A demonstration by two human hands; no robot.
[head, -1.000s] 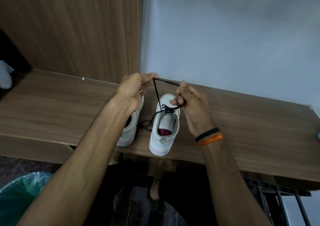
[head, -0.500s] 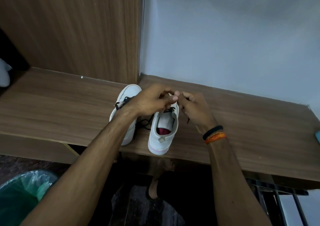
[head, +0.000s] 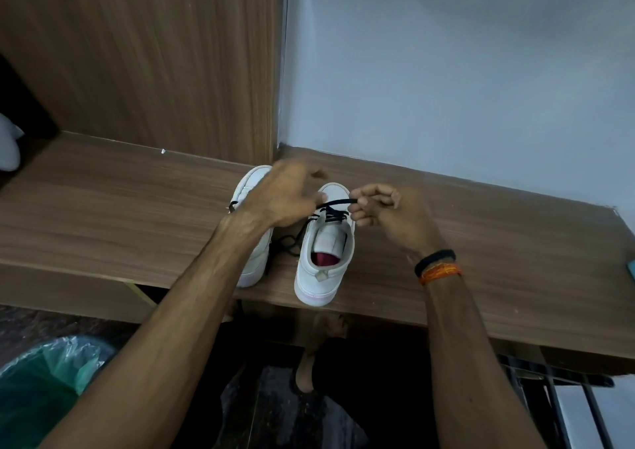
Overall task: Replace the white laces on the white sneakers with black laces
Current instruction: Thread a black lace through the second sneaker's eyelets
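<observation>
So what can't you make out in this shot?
- Left hand, head view: motion-blurred, grip on the black lace unclear.
- Left sneaker: lacing hidden by the left arm.
- Teal object: cut off by the right edge.

right hand (head: 388,211) pinches black lace (head: 338,202) | left hand (head: 285,197) blurred | 2 white sneakers (head: 324,242) on wooden shelf (head: 103,215)

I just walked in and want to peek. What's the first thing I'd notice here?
Two hands working over a pair of white sneakers in the middle of a wooden shelf. The right hand pinches a black lace stretched across the right sneaker, while the left hand, a bit blurry, is at its other end above the left sneaker. A green bin bag sits low in the left corner.
</observation>
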